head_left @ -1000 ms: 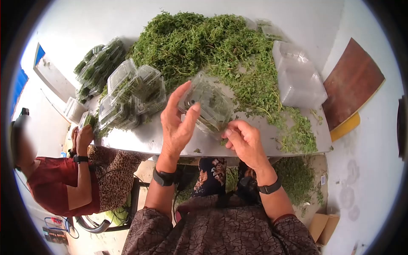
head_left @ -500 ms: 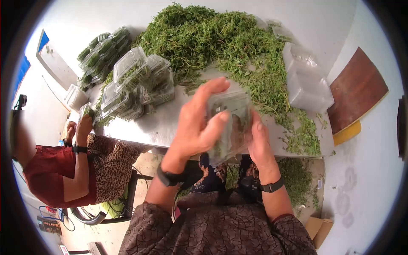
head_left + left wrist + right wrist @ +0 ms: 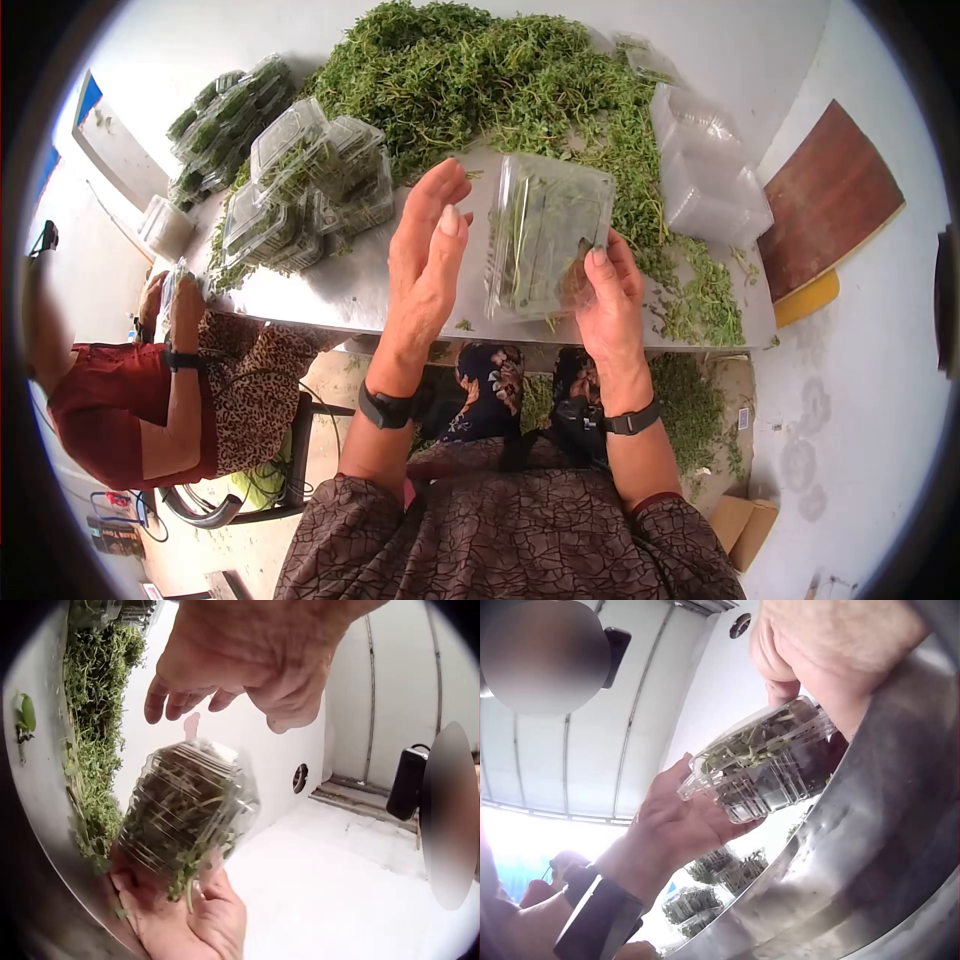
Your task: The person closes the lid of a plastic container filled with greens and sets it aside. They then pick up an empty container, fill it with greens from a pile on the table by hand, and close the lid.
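Observation:
A clear lidded box (image 3: 550, 235) with green stems inside is tilted up above the table's front part. My right hand (image 3: 612, 310) grips its lower right corner, thumb on the lid. My left hand (image 3: 428, 250) is raised just left of the box, fingers extended and apart from it in the head view. In the left wrist view the ribbed box (image 3: 180, 806) rests in the right hand (image 3: 187, 915), some stems poking out at its edge, below the left hand (image 3: 247, 660). The right wrist view shows the box (image 3: 769, 761) between both hands.
Heaped greens (image 3: 470, 80) cover the table's back. Filled boxes (image 3: 300, 190) are stacked at left, more (image 3: 225, 130) behind them. Nested empty boxes (image 3: 710, 180) stand at right. A person in a red top (image 3: 130, 410) sits at the left.
The box has turned upright toward the camera, its lid facing me. My left hand has drawn away leftward from it, while my right hand has come to hold its lower right corner.

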Tool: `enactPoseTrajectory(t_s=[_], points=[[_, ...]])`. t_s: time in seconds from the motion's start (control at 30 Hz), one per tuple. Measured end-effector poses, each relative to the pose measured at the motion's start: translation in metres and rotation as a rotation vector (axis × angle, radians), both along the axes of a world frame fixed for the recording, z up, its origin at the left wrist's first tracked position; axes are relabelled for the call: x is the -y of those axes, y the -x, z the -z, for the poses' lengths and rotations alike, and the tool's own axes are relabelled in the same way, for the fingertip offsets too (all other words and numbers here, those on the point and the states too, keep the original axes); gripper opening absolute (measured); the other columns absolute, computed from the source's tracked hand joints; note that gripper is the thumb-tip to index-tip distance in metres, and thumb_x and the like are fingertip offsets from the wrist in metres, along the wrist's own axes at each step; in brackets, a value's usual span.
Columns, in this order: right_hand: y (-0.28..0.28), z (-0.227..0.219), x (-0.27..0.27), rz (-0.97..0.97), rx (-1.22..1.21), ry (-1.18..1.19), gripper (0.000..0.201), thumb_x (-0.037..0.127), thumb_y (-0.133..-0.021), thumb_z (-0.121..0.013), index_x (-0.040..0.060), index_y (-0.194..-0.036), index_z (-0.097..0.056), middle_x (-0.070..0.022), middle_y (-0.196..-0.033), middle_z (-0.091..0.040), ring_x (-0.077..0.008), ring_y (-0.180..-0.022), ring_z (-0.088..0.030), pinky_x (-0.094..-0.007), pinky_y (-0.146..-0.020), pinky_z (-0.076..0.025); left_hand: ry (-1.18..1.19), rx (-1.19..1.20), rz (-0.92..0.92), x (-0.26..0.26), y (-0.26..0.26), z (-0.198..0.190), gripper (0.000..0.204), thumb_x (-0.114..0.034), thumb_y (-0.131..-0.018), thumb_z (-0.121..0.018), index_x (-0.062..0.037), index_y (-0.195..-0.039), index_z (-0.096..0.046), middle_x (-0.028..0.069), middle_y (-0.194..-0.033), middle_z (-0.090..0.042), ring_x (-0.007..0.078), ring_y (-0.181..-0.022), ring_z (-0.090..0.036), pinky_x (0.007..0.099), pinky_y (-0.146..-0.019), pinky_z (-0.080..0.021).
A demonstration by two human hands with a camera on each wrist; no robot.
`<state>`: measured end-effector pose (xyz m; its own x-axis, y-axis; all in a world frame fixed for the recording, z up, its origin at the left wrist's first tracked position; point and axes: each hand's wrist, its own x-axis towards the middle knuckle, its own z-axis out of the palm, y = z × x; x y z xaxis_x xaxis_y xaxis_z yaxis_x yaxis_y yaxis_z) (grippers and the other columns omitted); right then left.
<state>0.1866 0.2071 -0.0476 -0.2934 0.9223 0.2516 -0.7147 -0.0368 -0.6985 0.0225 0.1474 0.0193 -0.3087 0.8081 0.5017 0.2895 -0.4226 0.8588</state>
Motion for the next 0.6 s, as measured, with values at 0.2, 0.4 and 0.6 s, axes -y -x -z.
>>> enactPoseTrajectory(t_s=[0.2,0.4,0.6], points=[[0.002,0.005,-0.001,-0.068,0.026,-0.119,0.068,0.042,-0.099,-0.046,0.002,-0.148,-0.022,-0.0092,-0.138,-0.045,-0.0191,-0.124,-0.046,-0.0349,-0.106,-0.035,-0.137,-0.066,0.026,-0.002,-0.03,0.016,0.064,-0.026,-0.096,-0.052,0.0019,-0.146,-0.025,0.0221,-0.144,-0.038,0.0282,-0.131,-0.04,0.0379,-0.107,-0.034],[-0.001,-0.003,0.005,-0.044,0.038,-0.117,0.076,0.057,-0.097,-0.032,0.0045,-0.15,-0.017,-0.0083,-0.154,-0.022,-0.0231,-0.141,-0.022,-0.0395,-0.116,-0.017,-0.29,-0.427,-0.112,0.008,-0.02,0.026,0.07,-0.016,-0.089,-0.057,0.0042,-0.146,-0.021,0.0283,-0.141,-0.038,0.039,-0.129,-0.04,0.0423,-0.107,-0.031],[-0.005,-0.003,-0.002,-0.128,-0.03,-0.15,0.074,0.057,-0.098,-0.031,0.0057,-0.15,-0.018,-0.0089,-0.154,-0.024,-0.0227,-0.141,-0.022,-0.0405,-0.116,-0.015,-0.197,-0.259,0.007,0.006,-0.022,0.015,0.067,-0.015,-0.09,-0.053,0.0031,-0.147,-0.021,0.028,-0.144,-0.033,0.0403,-0.131,-0.037,0.0425,-0.109,-0.03]])
